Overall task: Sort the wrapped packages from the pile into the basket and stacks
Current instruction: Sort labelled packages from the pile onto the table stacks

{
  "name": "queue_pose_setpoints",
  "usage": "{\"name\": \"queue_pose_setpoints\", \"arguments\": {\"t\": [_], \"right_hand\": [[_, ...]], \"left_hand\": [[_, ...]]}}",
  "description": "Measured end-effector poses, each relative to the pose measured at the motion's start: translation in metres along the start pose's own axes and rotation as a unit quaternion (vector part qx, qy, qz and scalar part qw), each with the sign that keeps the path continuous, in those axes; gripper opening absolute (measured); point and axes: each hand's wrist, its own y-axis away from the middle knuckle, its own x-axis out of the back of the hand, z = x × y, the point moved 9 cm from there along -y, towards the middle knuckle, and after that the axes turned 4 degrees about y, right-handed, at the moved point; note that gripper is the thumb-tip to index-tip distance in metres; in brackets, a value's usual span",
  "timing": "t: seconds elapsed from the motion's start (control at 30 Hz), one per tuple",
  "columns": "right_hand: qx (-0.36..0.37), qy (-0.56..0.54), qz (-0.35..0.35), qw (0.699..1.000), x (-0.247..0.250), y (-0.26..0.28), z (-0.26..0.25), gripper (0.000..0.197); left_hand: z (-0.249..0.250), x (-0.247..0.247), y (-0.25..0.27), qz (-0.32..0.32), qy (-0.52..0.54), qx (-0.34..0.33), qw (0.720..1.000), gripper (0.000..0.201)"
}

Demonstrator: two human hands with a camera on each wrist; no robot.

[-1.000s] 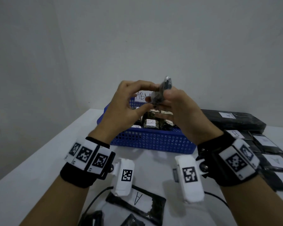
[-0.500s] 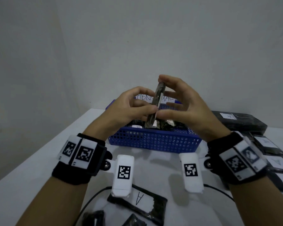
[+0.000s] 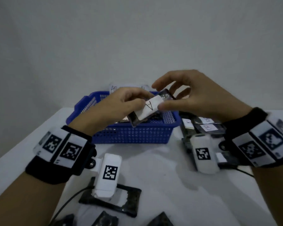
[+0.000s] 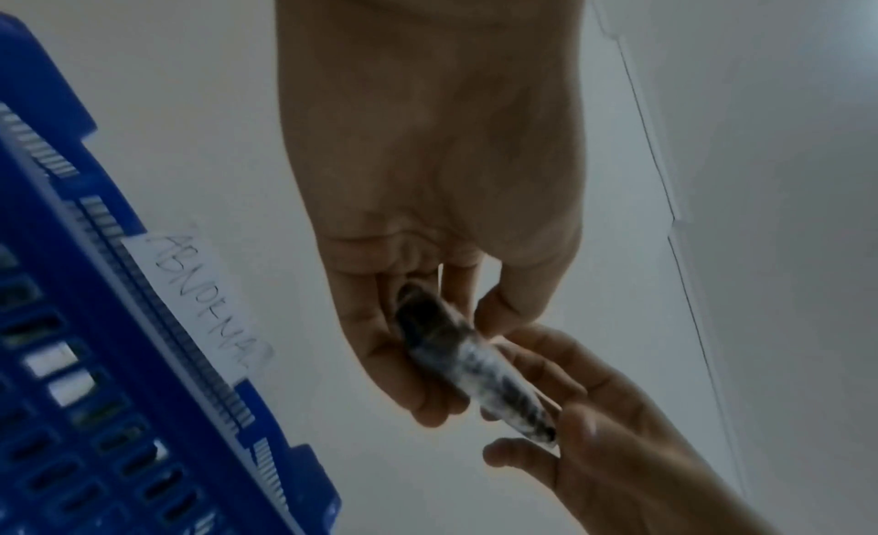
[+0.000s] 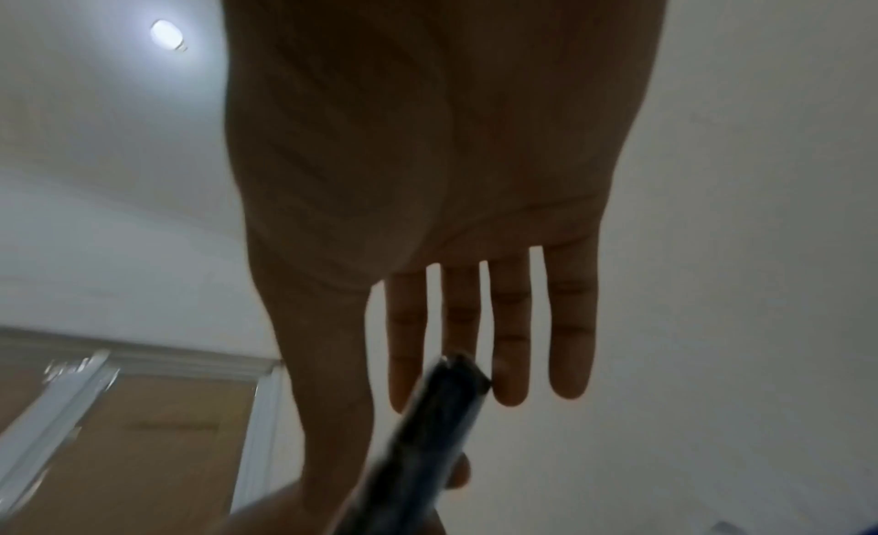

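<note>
A dark wrapped package (image 3: 151, 106) with a white label marked "A" is held in the air above the blue basket (image 3: 129, 134), label facing up. My left hand (image 3: 134, 103) grips its near left end with curled fingers (image 4: 427, 385). My right hand (image 3: 158, 97) pinches the far right end, thumb on the label's edge and straight fingers (image 5: 508, 355) behind the package (image 5: 427, 430). In the left wrist view the package (image 4: 475, 363) runs between both hands, beside the basket wall (image 4: 71, 318) with its "ABNORMAL" tag (image 4: 204, 303). Several packages lie in the basket.
To the right of the basket, stacks of dark labelled packages (image 3: 206, 128) lie on the white table, one marked "B". The pile sits at the near edge: one labelled package (image 3: 121, 198) under my left wrist camera, and others (image 3: 103, 219) (image 3: 160, 221) cut off at the bottom. A cable (image 3: 69, 201) runs there.
The package stood on edge between my hands before. It has been turned flat, so its "A" label now faces up, and both hands have come down closer to the basket.
</note>
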Motion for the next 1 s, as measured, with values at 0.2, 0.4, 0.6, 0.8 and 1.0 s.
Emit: {"name": "queue_pose_setpoints", "arguments": {"t": [0.2, 0.4, 0.6, 0.8, 1.0], "right_hand": [[0.017, 0.190, -0.004, 0.982, 0.024, 0.066, 0.024, 0.031], [-0.051, 0.184, -0.101, 0.976, 0.022, 0.125, 0.065, 0.036], [-0.131, 0.205, -0.183, 0.953, 0.006, 0.160, 0.096, 0.034], [-0.140, 0.267, -0.282, 0.911, -0.028, 0.173, 0.112, 0.029], [-0.162, 0.258, -0.274, 0.912, -0.031, 0.168, 0.117, 0.032]], "left_hand": [[0.019, -0.077, -0.016, -0.083, 0.014, -0.005, 0.996, 0.013], [0.020, -0.165, -0.027, -0.204, -0.086, 0.005, 0.975, 0.011], [0.005, -0.199, -0.032, -0.239, -0.213, 0.001, 0.948, 0.020], [-0.020, -0.214, -0.030, -0.280, -0.362, 0.018, 0.889, 0.046], [-0.016, -0.211, -0.030, -0.280, -0.358, 0.020, 0.891, 0.041]]}}
